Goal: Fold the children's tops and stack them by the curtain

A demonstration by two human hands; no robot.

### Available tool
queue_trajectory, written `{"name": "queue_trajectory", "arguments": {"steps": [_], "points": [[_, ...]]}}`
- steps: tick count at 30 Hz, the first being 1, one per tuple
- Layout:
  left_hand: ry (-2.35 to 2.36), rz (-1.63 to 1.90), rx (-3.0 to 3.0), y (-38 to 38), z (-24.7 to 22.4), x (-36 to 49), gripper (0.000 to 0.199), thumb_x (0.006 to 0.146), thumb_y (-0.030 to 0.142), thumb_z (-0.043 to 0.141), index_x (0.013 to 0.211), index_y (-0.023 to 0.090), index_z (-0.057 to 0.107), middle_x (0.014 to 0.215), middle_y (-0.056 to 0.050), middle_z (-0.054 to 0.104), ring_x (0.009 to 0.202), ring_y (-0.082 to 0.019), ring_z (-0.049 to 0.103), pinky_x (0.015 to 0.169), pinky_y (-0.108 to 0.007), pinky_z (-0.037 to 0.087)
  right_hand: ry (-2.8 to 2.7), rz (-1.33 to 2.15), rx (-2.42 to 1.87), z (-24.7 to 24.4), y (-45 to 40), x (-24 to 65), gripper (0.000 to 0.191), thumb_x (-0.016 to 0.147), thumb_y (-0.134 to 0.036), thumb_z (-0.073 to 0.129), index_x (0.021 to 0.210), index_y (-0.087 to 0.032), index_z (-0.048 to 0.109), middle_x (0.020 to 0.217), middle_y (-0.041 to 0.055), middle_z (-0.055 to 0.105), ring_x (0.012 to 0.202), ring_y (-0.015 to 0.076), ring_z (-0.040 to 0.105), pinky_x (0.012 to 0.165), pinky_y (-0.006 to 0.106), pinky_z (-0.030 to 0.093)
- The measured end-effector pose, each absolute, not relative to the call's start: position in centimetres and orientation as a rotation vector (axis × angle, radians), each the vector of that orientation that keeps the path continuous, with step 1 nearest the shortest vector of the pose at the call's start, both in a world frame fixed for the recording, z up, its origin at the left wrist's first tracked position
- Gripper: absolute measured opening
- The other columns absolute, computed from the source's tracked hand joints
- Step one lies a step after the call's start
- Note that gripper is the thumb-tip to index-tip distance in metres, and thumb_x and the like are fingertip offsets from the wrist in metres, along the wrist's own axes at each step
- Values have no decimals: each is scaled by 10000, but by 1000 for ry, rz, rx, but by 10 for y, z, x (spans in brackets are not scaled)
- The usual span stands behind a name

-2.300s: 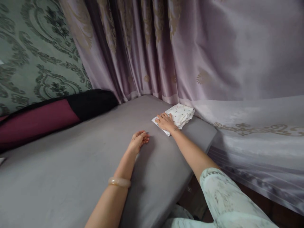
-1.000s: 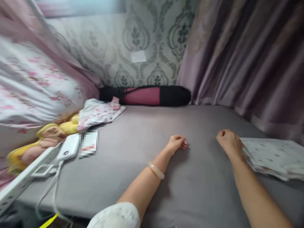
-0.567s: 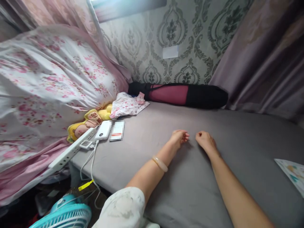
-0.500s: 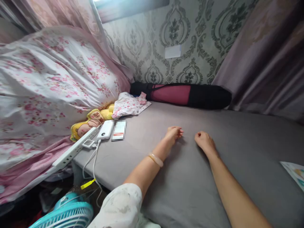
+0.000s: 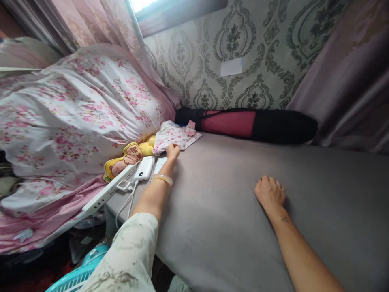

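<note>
My left hand [image 5: 173, 151] is at the near edge of a crumpled white cloth with pink print [image 5: 174, 137], its fingers curled closed; what is between them, if anything, is hidden. Under my left forearm lies a phone [image 5: 159, 164], partly covered by the wrist with the pale bangle. Beside it sits a white power bank [image 5: 144, 168] with a cable. On the grey sheet [image 5: 219, 211] to the right rests my right hand [image 5: 270, 192], back up and fingers curled in, with nothing visible in it.
A black and red long bag [image 5: 231, 123] lies along the wall. Yellow plush toys [image 5: 123, 162] and a white power strip [image 5: 107, 190] line the left edge, beside floral bedding [image 5: 82, 113]. A turquoise fan [image 5: 75, 275] stands below.
My left hand has moved left and away from me to the cloth, over the phone. My right hand has shifted slightly and turned back up. The view has turned a little left.
</note>
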State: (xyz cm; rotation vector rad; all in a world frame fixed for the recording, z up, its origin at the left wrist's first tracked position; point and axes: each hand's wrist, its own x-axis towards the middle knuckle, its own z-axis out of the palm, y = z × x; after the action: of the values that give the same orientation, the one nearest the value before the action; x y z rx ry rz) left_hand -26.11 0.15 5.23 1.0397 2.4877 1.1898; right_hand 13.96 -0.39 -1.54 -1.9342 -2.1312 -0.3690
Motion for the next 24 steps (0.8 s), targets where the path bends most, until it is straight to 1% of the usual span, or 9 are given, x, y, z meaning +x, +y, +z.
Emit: {"name": "queue_trajectory", "arguments": {"steps": [2, 3, 5, 7, 10, 14, 17, 20, 24], "points": [[2607, 1184, 1019, 0, 60, -281, 342, 779, 127, 488, 1086, 107, 637, 1189, -174, 648, 1191, -285, 545, 983, -375, 411, -2127, -375, -1939, -16, -4, 140, 282, 956, -250, 409, 959, -120, 659, 960, 145, 655, 902, 263, 595, 707, 337, 357], [2671, 1162, 1016, 0, 64, -290, 363, 772, 119, 494, 1108, 106, 630, 1237, -181, 621, 1234, -299, 507, 1018, -391, 381, -2126, -375, -1945, -16, -4, 140, 277, 956, -254, 413, 958, -123, 657, 957, 140, 656, 899, 261, 595, 702, 335, 353], [2802, 1017, 1027, 0, 68, -304, 397, 761, 123, 522, 1146, 118, 617, 1300, -185, 579, 1272, -324, 461, 1039, -416, 359, -2124, -371, -1955, -16, -3, 140, 268, 956, -257, 419, 964, -128, 654, 961, 136, 658, 895, 256, 596, 697, 332, 347], [2860, 859, 992, 0, 70, -315, 411, 759, 143, 558, 1167, 139, 609, 1330, -187, 554, 1285, -358, 434, 1023, -454, 369, -2131, -357, -1958, -15, -3, 141, 258, 955, -255, 424, 977, -132, 650, 967, 136, 661, 896, 254, 598, 693, 329, 344], [2846, 759, 929, 1, 69, -324, 387, 771, 167, 596, 1158, 154, 611, 1340, -192, 538, 1288, -394, 420, 993, -504, 387, -2138, -329, -1963, -13, -4, 141, 250, 953, -250, 423, 981, -135, 643, 965, 135, 662, 904, 256, 603, 693, 325, 347], [2850, 715, 907, 3, 66, -327, 373, 771, 204, 639, 1137, 141, 610, 1351, -190, 512, 1265, -395, 435, 982, -506, 394, -2130, -303, -1981, -11, -3, 141, 254, 954, -250, 419, 987, -138, 644, 976, 136, 661, 911, 258, 604, 701, 328, 357], [2860, 690, 902, 5, 63, -328, 390, 751, 202, 661, 1138, 166, 618, 1361, -190, 495, 1250, -403, 445, 965, -520, 392, -2131, -288, -1988, -11, -3, 141, 259, 955, -251, 415, 991, -140, 646, 977, 140, 660, 911, 255, 603, 706, 328, 362], [2886, 629, 949, 7, 61, -325, 317, 729, 203, 681, 1045, 189, 656, 1315, -187, 535, 1251, -415, 439, 954, -530, 378, -2126, -283, -1983, -11, -3, 141, 251, 953, -246, 417, 987, -140, 643, 983, 137, 660, 918, 255, 604, 711, 327, 366], [2954, 529, 1064, 11, 63, -314, 208, 783, 279, 641, 935, 141, 679, 1222, -217, 596, 1229, -424, 450, 968, -522, 342, -2119, -300, -1968, -11, -4, 141, 239, 952, -238, 420, 974, -140, 637, 973, 133, 663, 920, 258, 610, 714, 328, 372]]}}
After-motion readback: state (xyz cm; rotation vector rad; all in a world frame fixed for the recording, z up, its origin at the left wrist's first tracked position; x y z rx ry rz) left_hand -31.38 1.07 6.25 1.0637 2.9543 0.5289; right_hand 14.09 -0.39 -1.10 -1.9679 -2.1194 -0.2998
